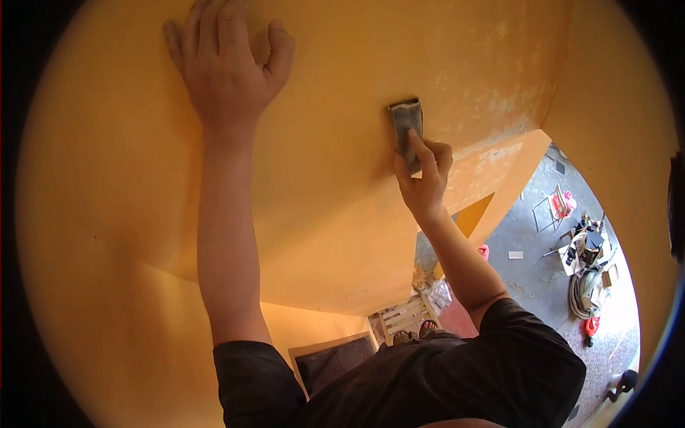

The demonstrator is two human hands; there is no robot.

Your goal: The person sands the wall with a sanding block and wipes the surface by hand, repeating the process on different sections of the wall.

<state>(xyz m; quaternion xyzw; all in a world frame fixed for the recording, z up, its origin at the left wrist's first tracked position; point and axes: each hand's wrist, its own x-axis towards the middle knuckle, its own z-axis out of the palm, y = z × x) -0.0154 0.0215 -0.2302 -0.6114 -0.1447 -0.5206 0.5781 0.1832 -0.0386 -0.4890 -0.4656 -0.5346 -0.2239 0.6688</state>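
My left hand [230,71] rests against the yellow-orange wall [321,157] at the upper left, its fingers stretched out and the thumb apart, holding nothing. To the right, my right hand [427,175] grips a dark grey sanding block [407,125]. The block lies against the wall with its worn, pale upper edge showing. My fingers and thumb close around its lower half, and the face against the wall is hidden. Pale, patchy marks [499,100] spread over the wall to the right of the block.
Far below, a grey floor [521,278] carries a folding chair [556,207], a heap of tools and coiled hose [589,278], and a red bag [591,326]. My feet [427,328] stand near wooden slats [403,317]. A dark-paned frame [335,364] sits lower left.
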